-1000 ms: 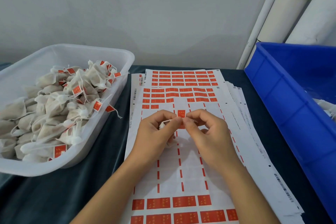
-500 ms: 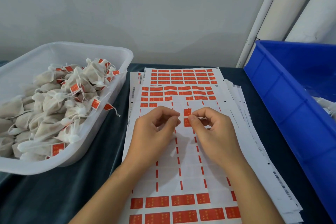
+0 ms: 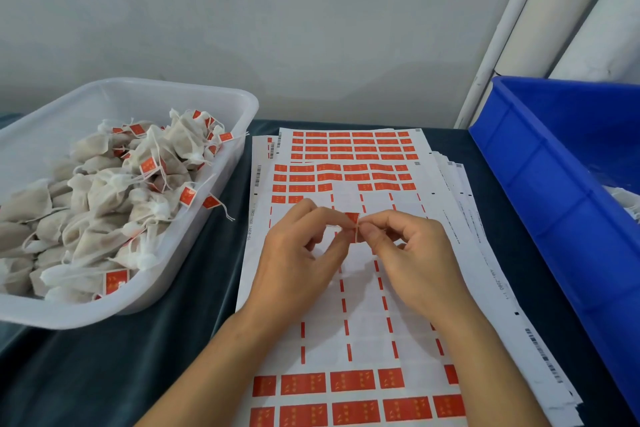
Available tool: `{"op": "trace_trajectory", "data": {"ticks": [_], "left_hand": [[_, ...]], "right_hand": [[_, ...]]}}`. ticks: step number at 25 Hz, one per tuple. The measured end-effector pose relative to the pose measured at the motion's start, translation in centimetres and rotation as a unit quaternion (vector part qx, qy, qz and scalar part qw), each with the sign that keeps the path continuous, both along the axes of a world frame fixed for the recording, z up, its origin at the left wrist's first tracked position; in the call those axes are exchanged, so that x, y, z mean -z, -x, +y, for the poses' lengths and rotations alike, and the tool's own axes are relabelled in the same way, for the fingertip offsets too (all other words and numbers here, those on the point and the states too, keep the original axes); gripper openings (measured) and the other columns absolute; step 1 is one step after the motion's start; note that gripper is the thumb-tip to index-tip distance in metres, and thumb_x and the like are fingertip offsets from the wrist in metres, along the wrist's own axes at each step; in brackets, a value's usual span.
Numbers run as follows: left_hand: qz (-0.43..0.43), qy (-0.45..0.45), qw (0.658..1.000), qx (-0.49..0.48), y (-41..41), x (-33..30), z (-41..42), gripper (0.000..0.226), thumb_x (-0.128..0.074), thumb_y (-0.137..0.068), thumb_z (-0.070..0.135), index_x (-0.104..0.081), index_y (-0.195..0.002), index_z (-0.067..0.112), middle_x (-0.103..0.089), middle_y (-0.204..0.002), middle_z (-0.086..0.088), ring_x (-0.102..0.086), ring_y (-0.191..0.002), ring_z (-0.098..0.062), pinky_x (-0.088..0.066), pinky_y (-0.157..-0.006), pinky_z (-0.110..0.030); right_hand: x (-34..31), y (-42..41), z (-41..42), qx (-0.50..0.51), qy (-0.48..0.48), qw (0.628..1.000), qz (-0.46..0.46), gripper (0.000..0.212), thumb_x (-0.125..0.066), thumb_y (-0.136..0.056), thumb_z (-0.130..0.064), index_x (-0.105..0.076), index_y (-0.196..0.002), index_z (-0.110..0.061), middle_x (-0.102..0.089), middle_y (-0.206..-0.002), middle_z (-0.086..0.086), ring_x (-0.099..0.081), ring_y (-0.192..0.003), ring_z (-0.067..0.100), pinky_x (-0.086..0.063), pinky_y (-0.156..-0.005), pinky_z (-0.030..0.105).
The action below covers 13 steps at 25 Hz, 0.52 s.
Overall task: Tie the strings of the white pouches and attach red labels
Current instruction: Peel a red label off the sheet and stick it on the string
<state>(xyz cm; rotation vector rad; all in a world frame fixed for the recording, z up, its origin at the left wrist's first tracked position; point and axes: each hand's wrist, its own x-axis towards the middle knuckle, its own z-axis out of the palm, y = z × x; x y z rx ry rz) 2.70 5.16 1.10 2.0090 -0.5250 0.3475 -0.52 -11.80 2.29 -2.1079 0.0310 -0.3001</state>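
Both hands meet above the label sheets (image 3: 349,308); the left hand (image 3: 298,260) and right hand (image 3: 412,253) pinch a red label (image 3: 352,218) and thin white string (image 3: 341,226) between fingertips; the string runs left-right, the label upright between them; tagged pouches (image 3: 104,204) fill the white tub (image 3: 214,104) well left.

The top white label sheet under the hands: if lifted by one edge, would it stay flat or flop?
The top white label sheet would probably flop: it looks paper-thin, long, and many red labels are peeled off. It likely slides easily, lying loose on the fanned stack of similar sheets.
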Motion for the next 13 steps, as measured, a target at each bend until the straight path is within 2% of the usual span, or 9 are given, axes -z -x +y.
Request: {"op": "trace_trajectory", "data": {"ticks": [4, 6, 9, 11, 13], "left_hand": [[0.002, -0.004, 1.0, -0.012, -0.11, 0.27, -0.05, 0.019, -0.075, -0.094, 0.024, -0.075, -0.11, 0.034, -0.069, -0.106, 0.023, -0.066, -0.097, -0.011, -0.058, -0.077, -0.022], [0.017, 0.007, 1.0, -0.017, -0.08, 0.26, -0.18, 0.021, -0.076, -0.093, 0.026, -0.074, -0.112, 0.036, -0.07, -0.107, 0.024, -0.065, -0.099, -0.007, -0.058, -0.081, -0.02], [0.025, 0.014, 0.999, -0.026, -0.07, 0.2, -0.2, 0.02, -0.076, -0.093, 0.029, -0.074, -0.112, 0.035, -0.068, -0.099, 0.028, -0.062, -0.089, -0.002, -0.051, -0.07, -0.012], [0.03, 0.021, 0.999, -0.027, 0.07, 0.07, -0.15, 0.02, -0.077, -0.093, 0.031, -0.073, -0.112, 0.035, -0.063, -0.085, 0.033, -0.058, -0.078, 0.0, -0.043, -0.063, -0.008], [0.039, 0.028, 0.999, -0.02, 0.25, -0.07, -0.11, 0.02, -0.076, -0.092, 0.032, -0.072, -0.111, 0.037, -0.059, -0.076, 0.031, -0.054, -0.07, -0.003, -0.041, -0.059, -0.008]], "right_hand": [[0.1, 0.04, -0.07, 0.026, 0.028, 0.999, -0.026, 0.011, -0.065, -0.095, -0.043, -0.074, -0.101, -0.045, -0.069, -0.088, -0.035, -0.061, -0.097, -0.013, -0.043, -0.073, 0.003], [0.02, 0.14, 0.01, 0.041, 0.039, 0.997, -0.044, 0.021, -0.06, -0.091, -0.052, -0.074, -0.102, -0.042, -0.069, -0.092, -0.033, -0.06, -0.099, -0.013, -0.042, -0.075, 0.004], [-0.27, 0.21, 0.15, 0.046, 0.035, 0.997, -0.058, 0.027, -0.056, -0.087, -0.057, -0.072, -0.101, -0.041, -0.068, -0.094, -0.031, -0.06, -0.1, -0.012, -0.043, -0.071, 0.001], [-0.39, 0.22, 0.15, 0.049, 0.03, 0.996, -0.066, 0.021, -0.056, -0.089, -0.055, -0.07, -0.098, -0.042, -0.068, -0.092, -0.031, -0.061, -0.098, -0.01, -0.044, -0.071, 0.0], [-0.36, 0.18, 0.11, 0.053, 0.029, 0.996, -0.067, 0.013, -0.06, -0.092, -0.048, -0.07, -0.096, -0.04, -0.068, -0.092, -0.029, -0.062, -0.097, -0.008, -0.044, -0.073, 0.002]]}}
